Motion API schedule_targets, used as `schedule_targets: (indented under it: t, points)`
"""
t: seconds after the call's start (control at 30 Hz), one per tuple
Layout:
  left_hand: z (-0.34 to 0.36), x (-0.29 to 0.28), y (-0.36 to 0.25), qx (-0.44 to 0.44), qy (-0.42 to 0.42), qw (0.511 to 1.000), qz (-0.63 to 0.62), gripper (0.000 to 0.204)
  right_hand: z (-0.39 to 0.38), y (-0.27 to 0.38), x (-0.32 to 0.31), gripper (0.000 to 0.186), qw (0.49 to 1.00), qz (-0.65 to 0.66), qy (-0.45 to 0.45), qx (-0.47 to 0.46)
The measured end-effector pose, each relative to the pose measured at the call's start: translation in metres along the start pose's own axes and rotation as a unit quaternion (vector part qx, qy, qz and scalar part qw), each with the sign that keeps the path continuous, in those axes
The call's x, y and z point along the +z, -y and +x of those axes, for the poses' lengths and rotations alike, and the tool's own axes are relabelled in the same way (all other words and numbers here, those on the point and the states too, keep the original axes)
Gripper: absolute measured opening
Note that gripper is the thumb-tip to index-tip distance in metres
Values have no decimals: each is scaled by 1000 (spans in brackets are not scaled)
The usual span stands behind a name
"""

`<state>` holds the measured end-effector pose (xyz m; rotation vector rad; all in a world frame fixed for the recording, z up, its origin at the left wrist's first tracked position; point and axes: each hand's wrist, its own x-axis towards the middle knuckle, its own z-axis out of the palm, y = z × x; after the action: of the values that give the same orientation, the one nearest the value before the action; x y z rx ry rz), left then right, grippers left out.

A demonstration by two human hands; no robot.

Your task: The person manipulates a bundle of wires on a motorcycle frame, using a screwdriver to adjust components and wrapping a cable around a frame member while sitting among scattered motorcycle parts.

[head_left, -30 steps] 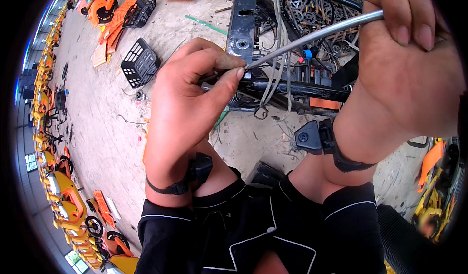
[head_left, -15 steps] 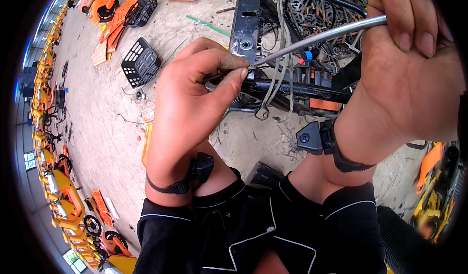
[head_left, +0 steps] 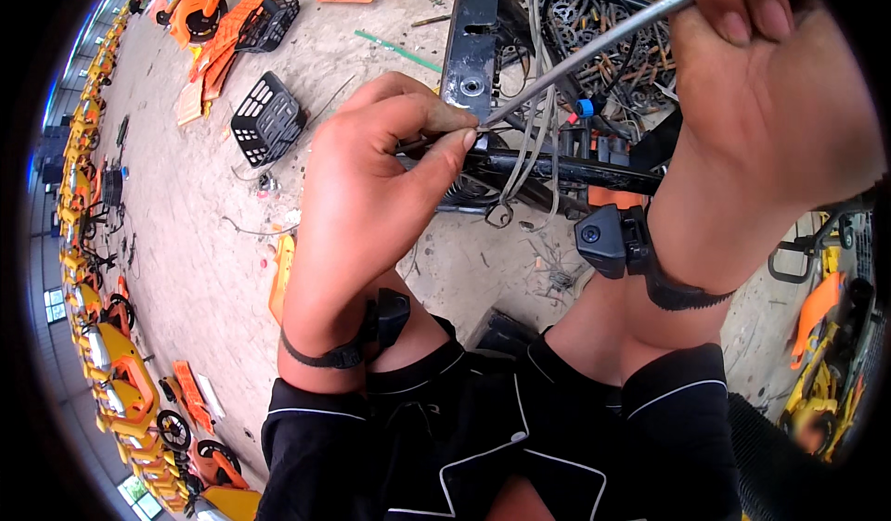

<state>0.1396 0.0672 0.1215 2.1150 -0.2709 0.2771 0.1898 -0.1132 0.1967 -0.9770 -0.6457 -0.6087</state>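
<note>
A slim grey metal rod (head_left: 594, 53) slants from upper right down to the black metal frame (head_left: 467, 57). Its upper end sits in the curled fingers of my right hand (head_left: 756, 66); whatever handle it has is hidden. My left hand (head_left: 380, 173) is closed, thumb and forefinger pinching at the rod's lower tip beside the frame. What the tip meets is covered by those fingers. Just above the pinch, a round metal fitting (head_left: 472, 86) shows on the frame. Grey cables (head_left: 538, 76) hang over the frame, behind the rod.
A pile of rusty metal parts (head_left: 589, 25) lies beyond the frame. Two black baskets, the nearer one (head_left: 267, 119) on the concrete floor, and orange panels (head_left: 223, 52) are at left. Yellow vehicles (head_left: 125, 373) line the far left. More yellow parts (head_left: 817, 373) lie at right.
My right hand has shifted left and slightly up, bringing the rod's upper end with it, so the rod stands steeper. My left hand has stayed nearly in place.
</note>
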Motion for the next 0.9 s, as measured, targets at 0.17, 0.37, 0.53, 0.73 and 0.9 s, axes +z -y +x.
schedule_targets:
  t: [0.17,0.37,0.53,0.73,0.9]
  points:
    - [0,-1,-5,-4,1,1000,6,10,13,-2,8,33,1000,0,-10,17]
    - [-6,0,-5,0,-19,999,39,10,22,-6,26,34,999,5,1,51]
    - [-4,-1,1,22,-1,999,43,14,22,-5,42,34,998,7,1,65]
    - [-4,-2,3,34,-10,999,27,14,21,-8,62,35,997,-4,-19,73]
    - [-7,-4,0,27,-22,999,22,9,24,-7,62,37,993,-15,-15,117]
